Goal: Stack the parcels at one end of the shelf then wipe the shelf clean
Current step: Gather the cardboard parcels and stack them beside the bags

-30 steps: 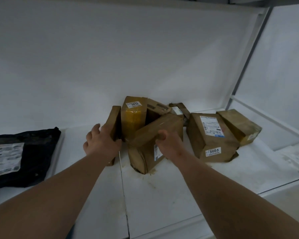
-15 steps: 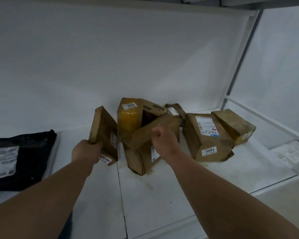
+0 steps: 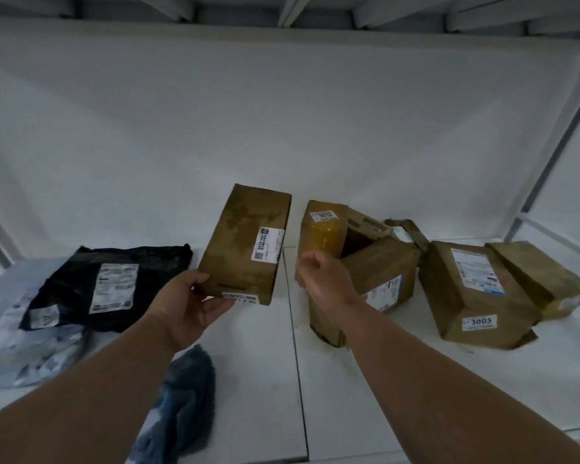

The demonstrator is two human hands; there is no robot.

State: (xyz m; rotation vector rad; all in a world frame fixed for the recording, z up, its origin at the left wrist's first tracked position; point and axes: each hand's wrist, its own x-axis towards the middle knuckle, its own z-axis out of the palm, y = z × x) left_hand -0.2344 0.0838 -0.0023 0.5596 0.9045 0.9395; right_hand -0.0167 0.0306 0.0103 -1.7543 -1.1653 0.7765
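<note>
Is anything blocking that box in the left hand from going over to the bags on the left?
Nothing visible does. The box is lifted in the left hand, and bare shelf lies between it and the black bag.

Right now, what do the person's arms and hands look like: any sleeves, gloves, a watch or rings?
Both forearms are bare up to the picture's lower edge, with no sleeve in view. The left hand and the right hand wear no gloves. No watch, bracelet or ring shows on either wrist or on the fingers that face the camera.
</note>
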